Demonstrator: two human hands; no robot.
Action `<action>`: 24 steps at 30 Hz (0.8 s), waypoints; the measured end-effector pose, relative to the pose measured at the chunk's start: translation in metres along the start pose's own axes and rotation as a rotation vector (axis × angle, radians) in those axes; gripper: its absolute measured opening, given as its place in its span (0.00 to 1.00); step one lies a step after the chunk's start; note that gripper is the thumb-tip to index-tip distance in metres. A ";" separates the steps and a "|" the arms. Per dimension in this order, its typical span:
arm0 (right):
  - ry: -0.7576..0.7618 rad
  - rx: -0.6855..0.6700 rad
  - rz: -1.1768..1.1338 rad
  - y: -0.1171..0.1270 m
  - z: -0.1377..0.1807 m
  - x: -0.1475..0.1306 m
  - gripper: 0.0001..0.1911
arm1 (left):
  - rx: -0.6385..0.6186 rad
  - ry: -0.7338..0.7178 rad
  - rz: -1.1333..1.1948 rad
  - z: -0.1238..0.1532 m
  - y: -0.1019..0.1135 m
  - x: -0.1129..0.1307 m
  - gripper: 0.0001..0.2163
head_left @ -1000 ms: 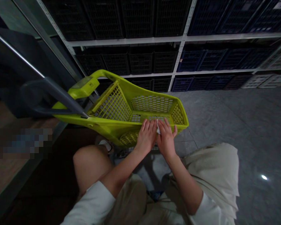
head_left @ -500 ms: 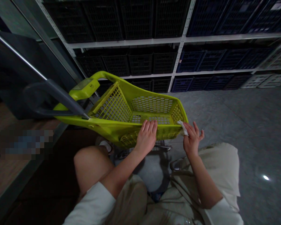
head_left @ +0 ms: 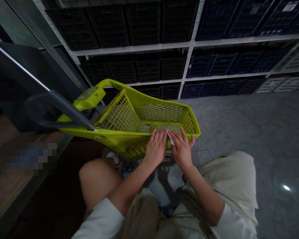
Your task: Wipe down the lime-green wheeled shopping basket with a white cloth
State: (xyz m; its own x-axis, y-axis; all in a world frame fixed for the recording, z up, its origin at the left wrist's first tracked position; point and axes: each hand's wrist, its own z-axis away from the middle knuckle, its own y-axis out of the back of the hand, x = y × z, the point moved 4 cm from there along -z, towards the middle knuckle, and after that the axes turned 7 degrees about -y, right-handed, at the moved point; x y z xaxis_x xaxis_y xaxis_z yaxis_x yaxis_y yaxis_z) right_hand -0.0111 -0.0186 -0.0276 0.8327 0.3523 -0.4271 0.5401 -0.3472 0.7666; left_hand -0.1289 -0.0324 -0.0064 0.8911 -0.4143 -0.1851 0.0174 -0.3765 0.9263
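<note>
A yellow-green plastic shopping cart (head_left: pixel 119 136) stands in front of me, its basket bare inside. My left hand (head_left: pixel 156 146) is closed over the near rim, fingers hooked across the top edge. Right beside it, my right hand (head_left: pixel 181 149) presses a white wipe (head_left: pixel 170 137) against the same rim. The wipe sits under the index finger side, partly hidden, while the other fingers spread somewhat over the edge. Both hands nearly touch each other.
Behind the cart, white metal shelving (head_left: pixel 161 46) holds rows of black crates (head_left: pixel 148 68) and blue crates (head_left: pixel 220 63). A grey handle on a metal pole (head_left: pixel 64 106) overlaps the cart's left end. A wooden surface (head_left: pixel 5 192) lies at left; grey floor (head_left: pixel 239 126) extends right.
My right hand has slid left along the near rim with the white wipe, from the cart's front corner to beside my left hand. My left hand stays on the rim.
</note>
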 end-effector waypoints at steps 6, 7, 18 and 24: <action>-0.067 0.143 0.055 0.012 0.004 0.084 0.26 | -0.024 0.011 -0.005 -0.001 0.003 0.000 0.27; -0.095 0.175 0.060 0.013 0.005 0.098 0.25 | -0.030 0.010 -0.007 0.000 0.003 0.000 0.27; -0.157 0.148 -0.012 0.002 0.001 0.038 0.28 | -0.016 0.023 0.009 0.000 -0.002 0.002 0.30; -0.049 0.047 -0.096 -0.008 -0.003 -0.012 0.29 | -0.014 0.016 -0.004 0.000 -0.004 0.002 0.27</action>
State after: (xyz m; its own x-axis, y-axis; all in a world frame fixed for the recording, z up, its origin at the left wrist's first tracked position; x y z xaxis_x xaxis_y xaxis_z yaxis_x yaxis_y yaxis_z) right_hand -0.0262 -0.0173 -0.0270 0.7811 0.3434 -0.5215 0.6220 -0.3550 0.6979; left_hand -0.1269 -0.0315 -0.0108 0.8982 -0.3993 -0.1838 0.0276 -0.3662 0.9301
